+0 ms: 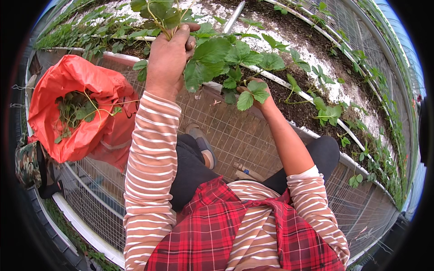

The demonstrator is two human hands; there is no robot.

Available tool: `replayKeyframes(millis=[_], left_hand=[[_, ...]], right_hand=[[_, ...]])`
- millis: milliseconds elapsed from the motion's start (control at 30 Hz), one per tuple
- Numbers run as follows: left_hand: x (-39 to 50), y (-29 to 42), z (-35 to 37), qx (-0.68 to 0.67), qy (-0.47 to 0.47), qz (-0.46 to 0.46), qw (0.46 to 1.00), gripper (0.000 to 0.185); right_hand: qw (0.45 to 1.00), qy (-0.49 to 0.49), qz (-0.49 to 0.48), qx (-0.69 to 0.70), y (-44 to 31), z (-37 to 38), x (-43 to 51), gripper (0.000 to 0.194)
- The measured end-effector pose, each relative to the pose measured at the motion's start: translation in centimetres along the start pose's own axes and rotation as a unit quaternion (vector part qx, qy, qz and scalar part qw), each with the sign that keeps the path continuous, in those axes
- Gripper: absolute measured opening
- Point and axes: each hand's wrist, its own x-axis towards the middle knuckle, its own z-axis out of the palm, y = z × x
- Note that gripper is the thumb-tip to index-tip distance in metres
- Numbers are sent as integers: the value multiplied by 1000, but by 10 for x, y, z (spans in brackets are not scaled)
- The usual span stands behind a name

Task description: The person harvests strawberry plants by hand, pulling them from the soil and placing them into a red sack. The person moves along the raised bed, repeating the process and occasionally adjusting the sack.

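My left hand (pixel 169 62) is closed around the stems of a bunch of strawberry leaves (pixel 162 15) at the top of the view. Below and right of it, my right hand (pixel 256 93) reaches in at the near edge of the planting bed, its fingers around the base of a strawberry plant (pixel 252 91) and partly hidden by leaves. Large green strawberry leaves (pixel 212 56) spread between the two hands. To the left stands an open red plastic bag (pixel 74 76) with picked leaves and runners (pixel 79 111) inside; a few long stems hang over its rim.
The long bed of dark soil (pixel 278 88) curves along the top and right, with a white pipe (pixel 351 132) along it. A metal post (pixel 234 17) rises from the bed. Wire mesh (pixel 223 135) covers the boards below. A camouflage bag (pixel 28 162) lies beside the red bag.
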Motion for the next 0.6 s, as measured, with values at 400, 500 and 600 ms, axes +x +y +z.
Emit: replayKeyframes(millis=[400, 500, 600], left_hand=[[-4, -3, 3, 14, 8, -3, 1000, 25], [-7, 0, 4, 29, 12, -5, 1000, 25], [-7, -1, 3, 15, 7, -12, 1000, 24]], right_hand=[[981, 23, 14, -190, 10, 3, 21, 30], [963, 6, -17, -268, 8, 2, 27, 31], [945, 43, -42, -322, 8, 6, 30, 33]])
